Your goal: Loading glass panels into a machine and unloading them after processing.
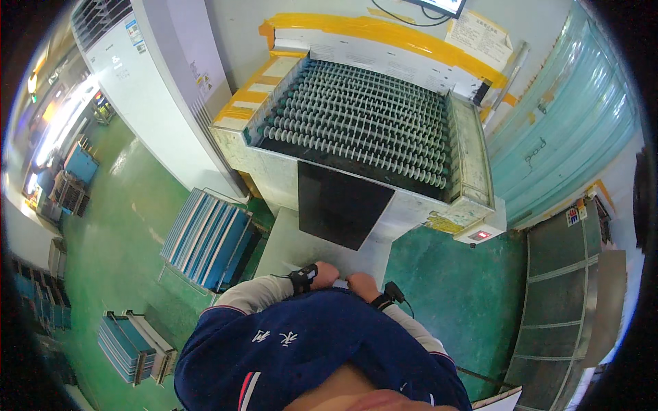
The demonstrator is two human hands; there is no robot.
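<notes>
My left hand (325, 275) is closed close to my body, its fingers curled and partly hidden. Beside it my right hand (363, 282) is curled shut too. A small whitish thing (340, 283) shows between the two hands; its kind and which hand grips it cannot be made out. Below them lies a pale grey metal tabletop (284, 240). Beyond the hands, a flat black rectangular panel (343, 205) lies between the tabletop and the front of a roller conveyor machine (370, 123). Neither hand touches the panel.
Racks of blue and white panels (205, 236) stand on the green floor at left, with a smaller rack (127, 349) nearer. A tall white cabinet unit (151, 89) is at far left. On the right are a hanging translucent curtain (569, 123) and a grey metal-framed rack (555, 294).
</notes>
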